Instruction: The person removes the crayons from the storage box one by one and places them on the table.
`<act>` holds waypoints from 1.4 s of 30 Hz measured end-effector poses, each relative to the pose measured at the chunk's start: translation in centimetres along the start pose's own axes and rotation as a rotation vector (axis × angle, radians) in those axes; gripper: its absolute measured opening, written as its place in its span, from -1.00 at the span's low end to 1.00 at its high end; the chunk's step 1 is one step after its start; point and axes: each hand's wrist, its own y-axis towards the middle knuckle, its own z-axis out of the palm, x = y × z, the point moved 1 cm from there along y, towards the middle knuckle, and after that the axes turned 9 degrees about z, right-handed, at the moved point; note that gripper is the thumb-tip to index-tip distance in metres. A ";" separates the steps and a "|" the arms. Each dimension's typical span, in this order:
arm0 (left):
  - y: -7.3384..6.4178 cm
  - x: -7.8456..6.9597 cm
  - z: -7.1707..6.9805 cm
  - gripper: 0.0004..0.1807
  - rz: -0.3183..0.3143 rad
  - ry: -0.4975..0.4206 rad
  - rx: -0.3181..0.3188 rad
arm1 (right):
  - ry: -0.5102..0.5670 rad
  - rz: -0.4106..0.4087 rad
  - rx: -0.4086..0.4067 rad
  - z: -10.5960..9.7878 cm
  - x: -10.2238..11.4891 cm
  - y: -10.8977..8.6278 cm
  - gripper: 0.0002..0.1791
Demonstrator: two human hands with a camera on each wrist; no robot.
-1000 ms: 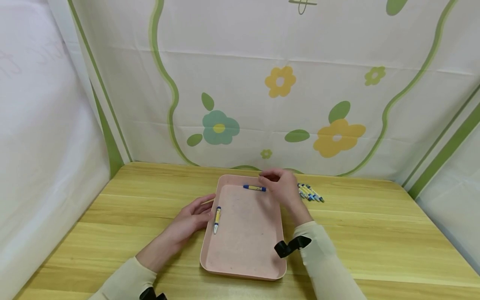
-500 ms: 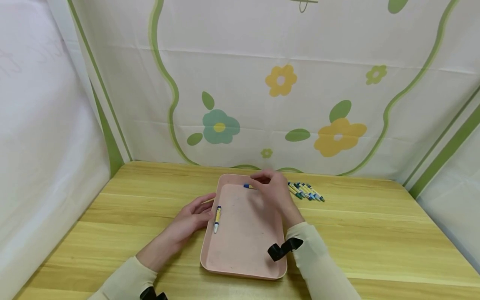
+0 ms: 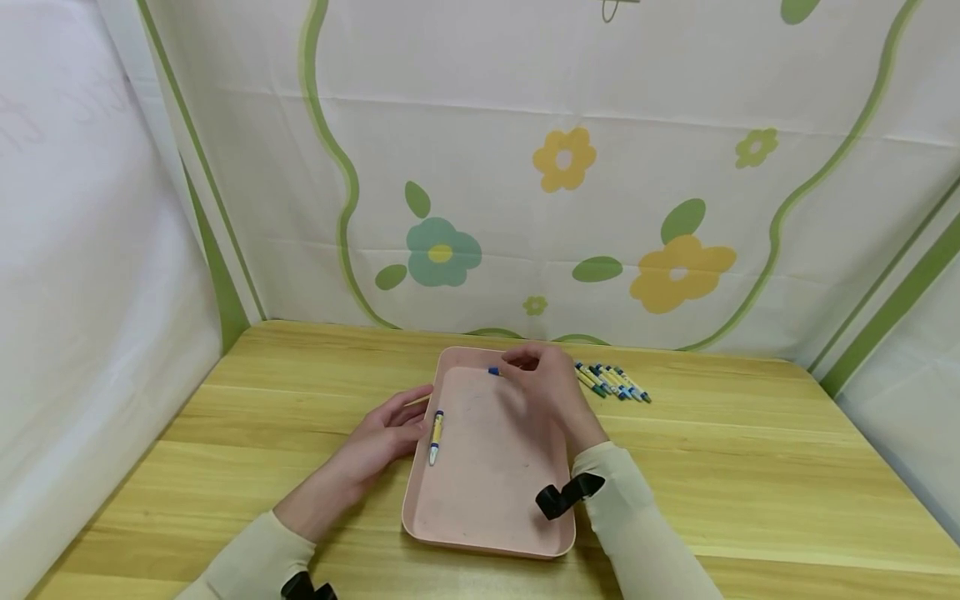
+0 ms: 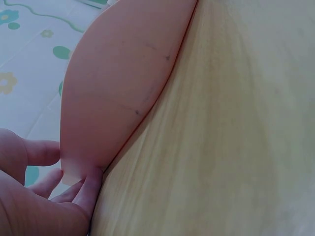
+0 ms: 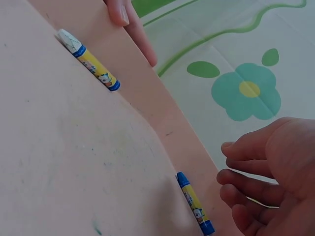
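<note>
A pink tray (image 3: 495, 517) holds two crayons with yellow wrappers. One, with a white tip (image 3: 436, 450), lies along the left wall; the other, with a blue tip (image 5: 183, 179), lies by the far wall. My left hand (image 3: 378, 442) touches the tray's left outer wall with fairly straight fingers, its thumb right at the rim, as the left wrist view also shows. My right hand (image 3: 547, 379) is over the tray's far right part, fingers loosely bent with nothing between them. In the head view it hides most of the blue crayon; the right wrist view shows that crayon beside the fingertips.
Several crayons (image 3: 615, 383) lie side by side on the wooden table (image 3: 735, 467), right of the tray. A white curtain (image 3: 487, 183) with printed flowers hangs behind the table's far edge. Both wrists wear a black camera mount (image 3: 566, 497).
My right hand has moved left over the blue crayon, covering most of it, and uncovered more of the crayons on the table. My left hand stays at the tray's side.
</note>
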 end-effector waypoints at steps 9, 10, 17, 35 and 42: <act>0.0 0.0 0.0 -0.32 -0.004 0.002 -0.003 | -0.071 0.041 0.030 0.2 -0.5 0.3 -0.73; 0.0 0.0 0.0 -0.32 -0.004 0.002 -0.004 | -0.079 0.042 0.036 0.2 -0.5 0.3 -0.72; 0.0 0.0 0.0 -0.32 -0.003 0.004 -0.004 | -0.115 0.058 0.061 0.3 -0.6 0.4 -0.68; 0.0 0.0 0.0 -0.31 -0.004 0.005 -0.008 | -0.178 0.047 0.086 0.3 -0.6 0.5 -0.69; 0.0 0.0 0.0 -0.32 -0.009 0.003 -0.006 | -0.202 0.038 0.091 0.3 -0.7 0.6 -0.72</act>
